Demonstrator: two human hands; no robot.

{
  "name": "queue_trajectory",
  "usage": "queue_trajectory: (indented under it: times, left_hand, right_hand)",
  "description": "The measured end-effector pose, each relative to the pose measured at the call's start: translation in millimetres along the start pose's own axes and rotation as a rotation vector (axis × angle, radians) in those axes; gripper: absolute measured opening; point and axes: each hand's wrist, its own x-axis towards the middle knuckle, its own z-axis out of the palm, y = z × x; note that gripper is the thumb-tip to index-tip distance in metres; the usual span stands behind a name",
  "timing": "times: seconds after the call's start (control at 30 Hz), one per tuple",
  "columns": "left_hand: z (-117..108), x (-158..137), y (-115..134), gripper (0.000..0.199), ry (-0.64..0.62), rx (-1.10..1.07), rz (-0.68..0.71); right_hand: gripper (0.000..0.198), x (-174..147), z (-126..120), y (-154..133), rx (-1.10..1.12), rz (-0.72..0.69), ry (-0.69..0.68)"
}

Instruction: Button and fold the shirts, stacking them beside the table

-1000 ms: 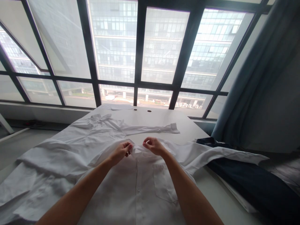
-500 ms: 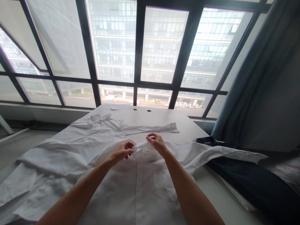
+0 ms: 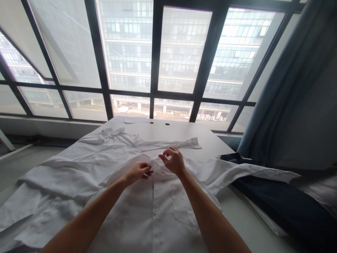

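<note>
A white button-up shirt lies front up before me, its collar at the far end and a chest pocket right of the button placket. My left hand is closed on the left side of the shirt collar. Thumb and index finger of my right hand meet in a pinch at the collar's right side, the fingers curled. What lies between those fingertips is too small to make out clearly, though collar cloth is right beside them.
More crumpled white garments spread over the left and far side of the white table. Dark folded clothing lies at the right, partly under a shirt sleeve. Beyond are windows and a grey curtain.
My right hand has shifted left, closer to my left hand, and its thumb and finger now pinch at the collar. My left hand has barely moved.
</note>
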Motion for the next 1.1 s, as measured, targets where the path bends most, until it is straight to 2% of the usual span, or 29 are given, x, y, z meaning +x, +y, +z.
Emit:
queue_trajectory:
  times: [0.07,0.13,0.17,0.27,0.3,0.43,0.57,0.7,0.8,0.87,0.97,1.03,1.1]
  left_hand:
    - [0,2,-3,0.052,0.049,-0.031,0.066]
    - [1,4,-4,0.053,0.084,-0.056,0.129]
    - [1,4,-4,0.053,0.098,-0.065,0.153]
    - [1,3,-3,0.051,0.109,-0.085,0.194]
    - [2,3,-3,0.05,0.106,-0.095,0.202]
    - [4,5,-5,0.047,0.131,-0.175,0.208]
    - [4,8,-9,0.043,0.16,-0.344,0.168]
    - [6,9,-13,0.034,0.112,-0.499,0.138]
    - [9,9,-14,0.031,0.094,-0.545,0.15]
    - [11,9,-15,0.034,0.113,-0.542,0.162]
    - [14,9,-15,0.041,0.162,-0.487,0.177]
    - [15,10,-15,0.046,0.181,-0.444,0.211]
    - [15,9,-15,0.049,0.177,-0.415,0.255]
  right_hand:
    - [0.018,-1,0,-10,-0.005,-0.022,-0.153]
    - [0.011,-3,2,-15,-0.023,-0.033,-0.235]
    - [0.008,-4,4,-16,-0.03,-0.041,-0.243]
    - [0.032,-6,9,-12,0.012,-0.054,-0.26]
    - [0.034,-7,11,-10,0.037,-0.05,-0.285]
    - [0.006,-7,13,-6,0.049,-0.056,-0.348]
    - [0.012,-9,12,-12,-0.061,-0.148,-0.326]
    - [0.017,-15,13,-16,-0.212,-0.228,-0.415]
    - [0.012,-18,14,-14,-0.189,-0.221,-0.474]
    - [0.014,-19,15,-11,-0.154,-0.15,-0.456]
    - [0.026,-18,17,-5,-0.122,-0.064,-0.318]
    - [0.023,-17,18,-3,-0.062,-0.076,-0.271]
    - [0.021,-17,20,0,-0.008,-0.118,-0.3]
